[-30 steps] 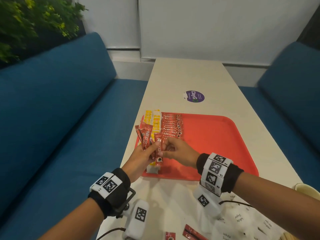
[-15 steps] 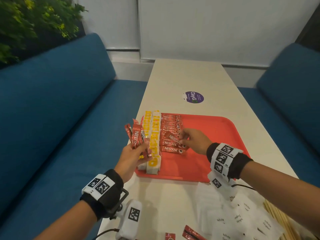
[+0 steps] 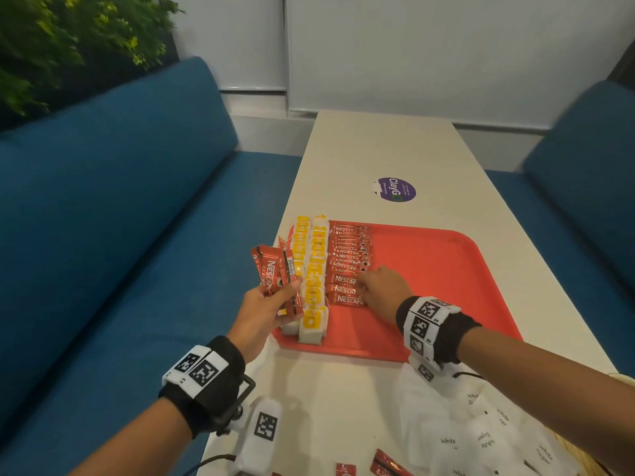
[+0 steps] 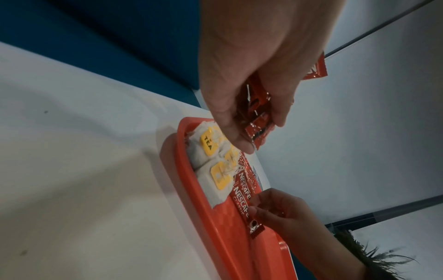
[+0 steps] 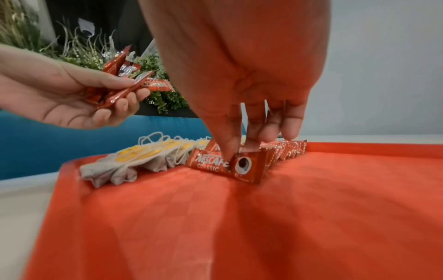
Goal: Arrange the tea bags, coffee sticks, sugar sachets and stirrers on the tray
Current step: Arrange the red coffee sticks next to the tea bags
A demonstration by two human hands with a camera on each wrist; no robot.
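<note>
My left hand (image 3: pixel 261 312) hovers over the tray's (image 3: pixel 446 269) near-left corner, thumb and curled fingers clamped round a fanned bunch of coffee sticks (image 3: pixel 276 278). My right hand (image 3: pixel 383 292) reaches down over the tray with its fingertips (image 5: pixel 228 151) on the nearest coffee stick (image 5: pixel 227 164) of the row (image 3: pixel 348 259) laid beside two rows of tea bags (image 3: pixel 311 269) along the tray's left edge; I cannot tell whether they pinch it or only press it. Loose sugar sachets (image 3: pixel 481 438) lie on the table (image 3: pixel 378 146) by its near edge, off the tray.
</note>
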